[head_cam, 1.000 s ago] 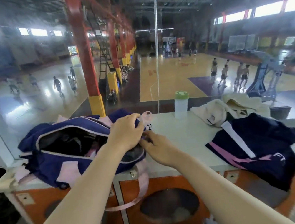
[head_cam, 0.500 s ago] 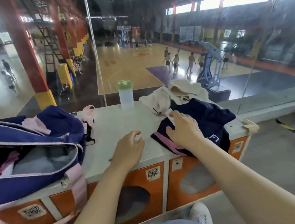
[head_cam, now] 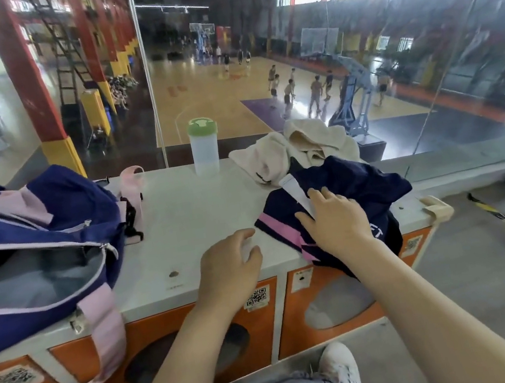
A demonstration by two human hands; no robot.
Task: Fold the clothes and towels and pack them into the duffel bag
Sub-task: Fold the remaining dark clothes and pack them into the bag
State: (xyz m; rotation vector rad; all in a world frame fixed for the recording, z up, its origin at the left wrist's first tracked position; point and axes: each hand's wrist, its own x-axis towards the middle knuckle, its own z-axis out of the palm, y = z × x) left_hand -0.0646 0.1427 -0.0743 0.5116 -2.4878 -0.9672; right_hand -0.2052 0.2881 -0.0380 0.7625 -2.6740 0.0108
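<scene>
From the head camera, a white counter top point(head_cam: 188, 215) runs across the scene above orange cabinet fronts point(head_cam: 157, 347). On its left end sits a navy duffel bag point(head_cam: 50, 231) with pink trim, its top unzipped and gaping, with grey and pink cloth showing inside; a pink strap point(head_cam: 105, 319) hangs down over the near edge.

On the right end lies a crumpled navy garment point(head_cam: 360, 186) with pink and white stripes, part of it draped over the near edge. The right hand point(head_cam: 336, 224) lies on top of this garment with fingers spread and fairly straight, pressing on the cloth rather than closing round it. Just beyond the garment, touching it, is a rumpled cream towel point(head_cam: 297, 147).

The left hand point(head_cam: 230, 268) rests on the bare counter between bag and garment, close to the garment's near-left corner, fingers loosely curled and holding nothing.

A clear bottle point(head_cam: 204, 147) with a green lid stands upright at the far edge, left of the towel.
</scene>
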